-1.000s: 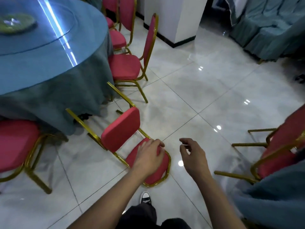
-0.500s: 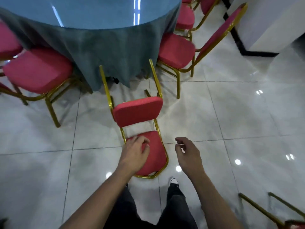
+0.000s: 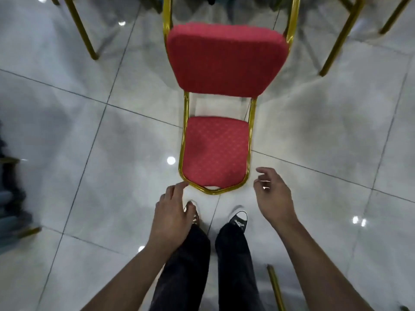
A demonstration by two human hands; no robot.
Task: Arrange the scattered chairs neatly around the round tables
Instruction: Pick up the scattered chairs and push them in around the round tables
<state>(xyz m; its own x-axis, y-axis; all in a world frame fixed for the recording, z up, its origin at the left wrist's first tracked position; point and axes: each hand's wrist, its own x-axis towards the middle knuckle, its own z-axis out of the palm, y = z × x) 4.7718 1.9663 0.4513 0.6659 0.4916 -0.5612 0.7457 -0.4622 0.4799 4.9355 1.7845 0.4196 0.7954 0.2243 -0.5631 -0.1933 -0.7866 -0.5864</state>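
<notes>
the left hand (image 3: 171,212) has come off the red chair (image 3: 215,151): half a second ago its fingers lay on the padded backrest, and now it hangs just short of the gold frame's near end, fingers loosely spread, holding nothing. the right hand (image 3: 272,196) hovers beside the frame's right corner, fingers relaxed and apart, also empty. the chair lies tipped on its back on the tiled floor (image 3: 89,153), directly in front of the person's shoes, its legs running out of the top of the view. so it appears not yet stood up or tucked in. compared with earlier, the view has dropped steeply; the round table is out of sight, and only gold legs (image 3: 83,30) of neighbouring chairs show.
</notes>
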